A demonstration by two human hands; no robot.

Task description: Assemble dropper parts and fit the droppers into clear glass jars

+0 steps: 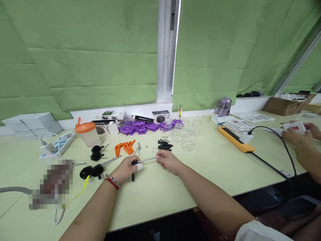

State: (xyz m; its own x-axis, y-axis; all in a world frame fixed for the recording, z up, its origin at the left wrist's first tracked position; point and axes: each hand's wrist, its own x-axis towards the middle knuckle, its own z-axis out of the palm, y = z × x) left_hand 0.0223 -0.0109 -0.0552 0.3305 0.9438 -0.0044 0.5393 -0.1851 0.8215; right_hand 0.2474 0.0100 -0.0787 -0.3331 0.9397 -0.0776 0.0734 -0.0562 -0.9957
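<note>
My left hand [127, 168] is closed around a black piece [133, 176] with a thin metal rod [146, 160] sticking out to the right. A white wrap covers the left thumb tip. At the rod's far end, my right hand [167, 160] pinches with thumb and fingertips; whether a small part is between them is hidden. Just beyond the hands lie orange angled pieces [125, 147], metal pins [139, 148], black cylindrical parts [165, 146] and springs [165, 140]. Black round parts with metal rods [96, 171] lie left of my left hand.
Purple plastic parts [139, 127], clear jars [187, 144] and boxes [107, 128] stand along the back. An orange-lidded cup [86, 135] and a white power strip [59, 145] are at left. On the right are a yellow power strip [235, 140] with cable and another person's hands [298, 134].
</note>
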